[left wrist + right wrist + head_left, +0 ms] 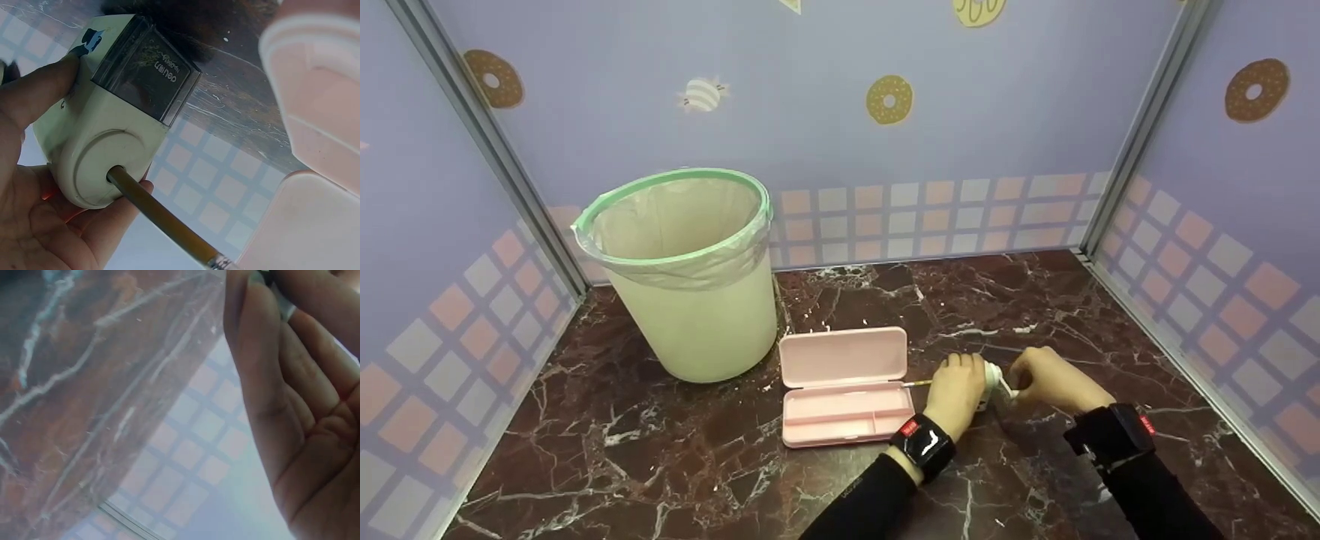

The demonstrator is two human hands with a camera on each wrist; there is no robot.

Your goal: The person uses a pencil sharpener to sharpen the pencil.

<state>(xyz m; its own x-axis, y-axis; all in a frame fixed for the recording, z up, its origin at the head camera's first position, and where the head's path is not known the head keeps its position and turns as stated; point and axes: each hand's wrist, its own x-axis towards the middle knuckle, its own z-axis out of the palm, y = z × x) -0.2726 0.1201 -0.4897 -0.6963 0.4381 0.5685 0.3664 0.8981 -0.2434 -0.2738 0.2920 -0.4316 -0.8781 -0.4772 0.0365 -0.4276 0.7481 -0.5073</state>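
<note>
My left hand grips a white crank pencil sharpener with a dark see-through shavings box. A yellow pencil sticks out of the sharpener's round hole, its metal-banded end pointing toward the pink pencil case. On the other side, my right hand pinches the white crank with curled fingers; the knob is mostly hidden by them. The pencil case lies open just left of my left hand, its lid leaning back and its divided tray bare.
A tall pale bin with a green rim and a plastic liner stands at the back left. Small white bits lie on the dark marbled tabletop near the case. Patterned purple panels enclose the back and both sides.
</note>
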